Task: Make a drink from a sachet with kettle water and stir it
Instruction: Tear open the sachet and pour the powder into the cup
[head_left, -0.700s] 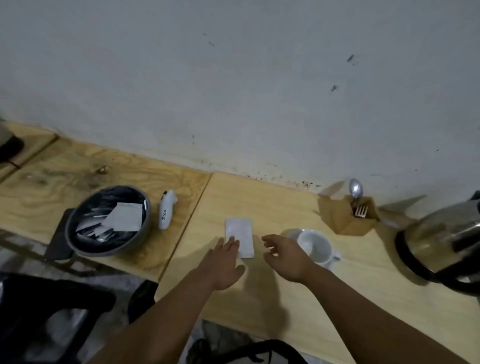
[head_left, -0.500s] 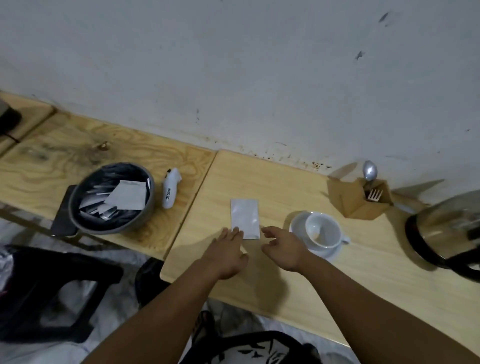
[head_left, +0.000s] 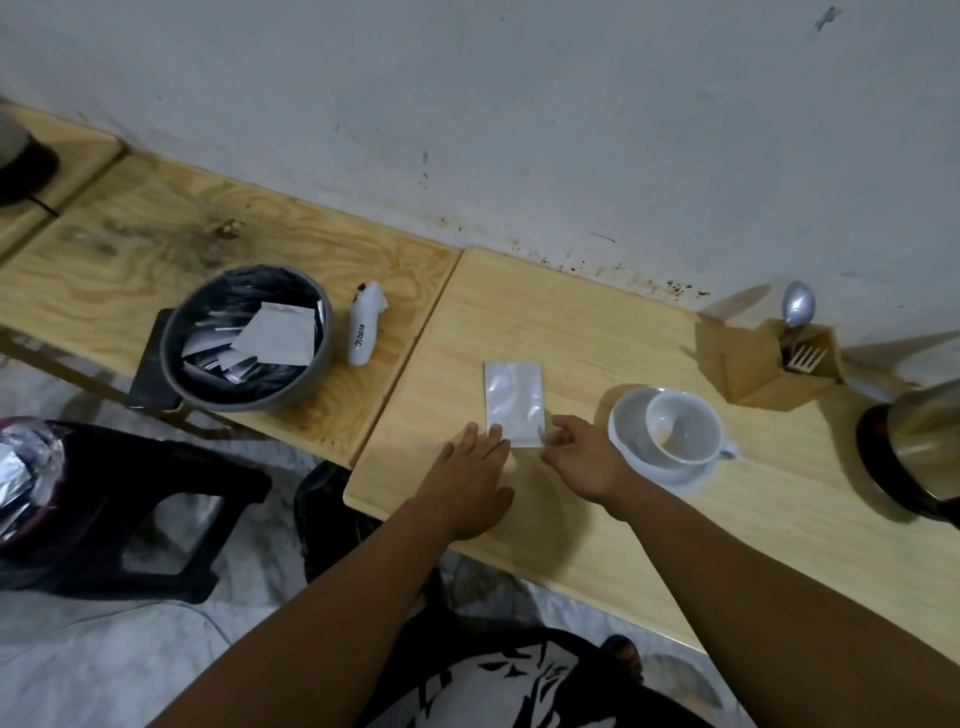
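Observation:
A white sachet (head_left: 513, 400) lies flat on the light wooden table (head_left: 571, 332). My left hand (head_left: 470, 480) rests flat with fingertips touching the sachet's near left corner. My right hand (head_left: 584, 462) touches the near right corner with thumb and fingers; the sachet still lies on the table. To the right stands an empty white cup (head_left: 680, 426) on a white saucer (head_left: 626, 431). A steel kettle (head_left: 914, 447) on its black base is at the right edge. A spoon (head_left: 799, 304) and a fork stand in a wooden holder (head_left: 769, 371).
A grey bowl (head_left: 249, 338) holding several sachets sits on the darker left table, with a white controller (head_left: 366, 330) beside it. A black stool (head_left: 130, 499) and a foil-lined bin (head_left: 21, 467) stand on the floor at the left. The wall runs behind the tables.
Both hands have moved forward onto the near edge of the sachet. The view has tilted down and drawn closer to the table.

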